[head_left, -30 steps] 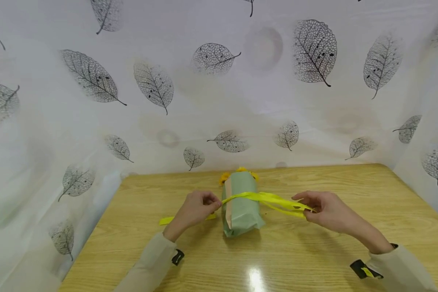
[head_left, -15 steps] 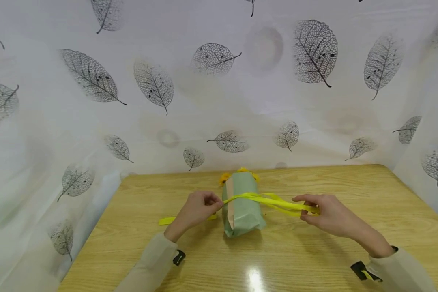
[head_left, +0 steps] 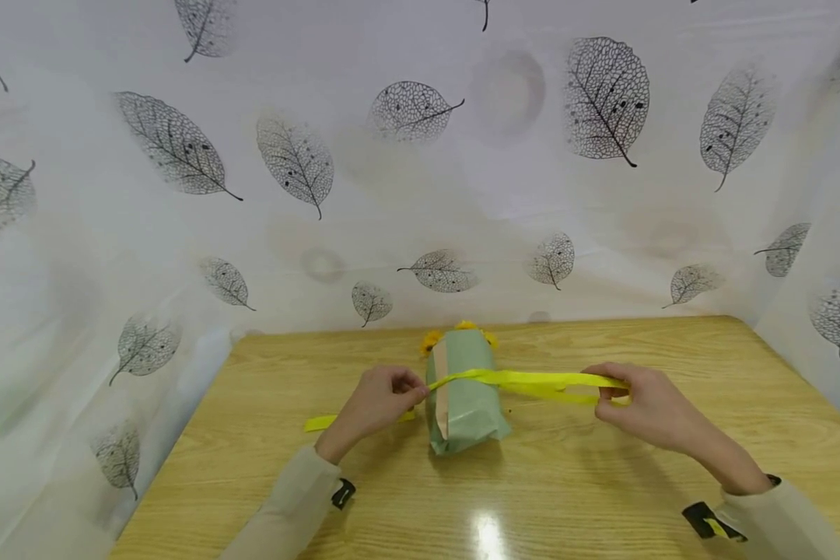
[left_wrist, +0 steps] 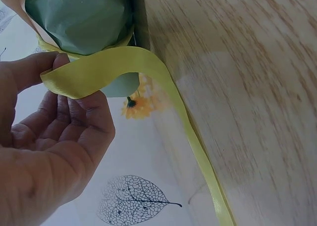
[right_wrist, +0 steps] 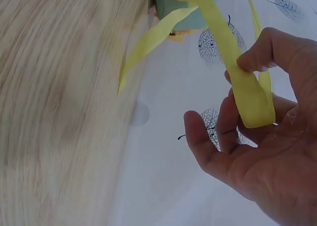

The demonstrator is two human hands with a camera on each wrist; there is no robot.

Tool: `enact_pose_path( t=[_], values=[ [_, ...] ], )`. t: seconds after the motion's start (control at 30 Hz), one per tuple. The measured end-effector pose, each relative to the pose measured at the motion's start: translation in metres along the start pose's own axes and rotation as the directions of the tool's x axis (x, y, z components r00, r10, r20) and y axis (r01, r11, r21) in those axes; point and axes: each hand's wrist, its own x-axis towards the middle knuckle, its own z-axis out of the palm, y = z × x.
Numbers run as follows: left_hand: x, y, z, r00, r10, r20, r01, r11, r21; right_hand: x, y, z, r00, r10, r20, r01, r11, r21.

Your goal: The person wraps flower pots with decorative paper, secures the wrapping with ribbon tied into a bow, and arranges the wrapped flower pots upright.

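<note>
A bouquet wrapped in green paper point(head_left: 474, 416) lies on the table, its orange-yellow flowers point(head_left: 430, 341) at the far end. Around its middle runs a yellow ribbon point(head_left: 532, 379). My left hand point(head_left: 379, 404) pinches the ribbon at the bouquet's left side. In the left wrist view a ribbon tail point(left_wrist: 171, 80) arches away from those fingers and runs down along the table. To the right, my right hand point(head_left: 647, 408) holds a looped length of ribbon between thumb and fingers. The right wrist view shows the folded loop point(right_wrist: 255, 104) there, plus a loose end point(right_wrist: 148, 40) hanging beside it.
The wooden table point(head_left: 567, 498) reaches back to a pale curtain point(head_left: 420, 194) printed with skeleton leaves. A ribbon tail point(head_left: 318, 423) lies on the wood beneath my left forearm. Dark straps point(head_left: 714, 523) show at the cuffs of both sleeves.
My right hand has moved slightly right, and the ribbon between it and the bouquet now runs straighter. The left hand and the bouquet have stayed almost in place.
</note>
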Motion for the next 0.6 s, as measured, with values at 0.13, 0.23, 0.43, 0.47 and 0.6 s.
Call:
enact_pose_path(
  t=[0.13,0.23,0.43,0.47,0.6],
  values=[
    [-0.001,0.000,-0.001,1.000,0.008,-0.002,-0.008,1.000,0.002,-0.002,0.007,-0.003,0.998,0.045,-0.031,-0.045,0.999,0.001],
    [-0.001,0.000,-0.001,1.000,0.013,-0.003,-0.013,1.000,0.002,-0.002,0.012,-0.005,0.997,0.050,-0.052,-0.049,0.999,0.010],
    [-0.001,-0.001,-0.002,1.000,0.013,-0.003,-0.013,1.000,0.006,-0.003,0.020,-0.008,0.998,0.025,-0.064,-0.020,0.997,0.074],
    [-0.001,-0.001,-0.002,1.000,0.013,-0.002,-0.013,1.000,0.005,-0.004,0.022,-0.010,0.998,0.017,-0.066,-0.010,0.996,0.093],
    [-0.001,-0.001,-0.002,1.000,0.009,-0.004,-0.009,1.000,0.002,-0.004,0.031,-0.014,0.997,0.002,-0.076,0.015,0.975,0.221]
  ],
)
